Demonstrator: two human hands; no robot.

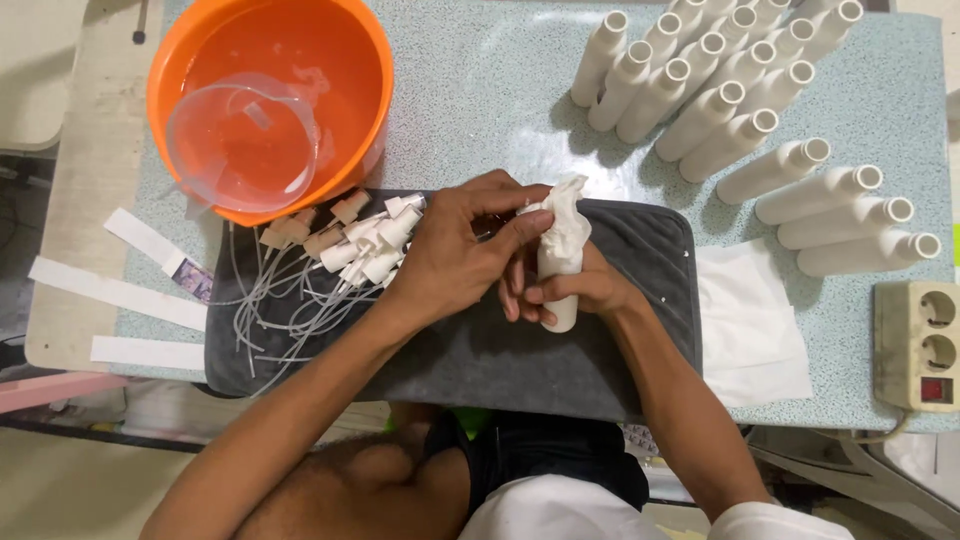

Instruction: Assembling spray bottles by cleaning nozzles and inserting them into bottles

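We see a white plastic bottle [560,262] held over the middle of a dark grey mat [640,370], its long axis running roughly away from us, the neck end pointing toward the far side of the table and the base toward our body. Our right hand [580,292] wraps around the lower half of the bottle from beneath and from the right, fingers curled closed on it. Our left hand [460,255] reaches in from the left; its fingers lie against the bottle's upper part, where a crumpled white wipe [566,196] covers the neck, and they pinch at that wipe. We cannot tell whether a cap sits under it.

Just left of the left hand, a heap of white spray pump heads [365,240] with thin clear dip tubes [275,310] lies on the mat. Beyond them stands an orange basin [375,60] with a clear jug [240,135] in it. At the far right of the speckled table [480,110], open-necked white bottles [730,95] stand in rows. A folded white cloth [750,330] lies right of the mat, a power strip [925,345] at the table's right edge, and white paper strips [120,290] at the left.
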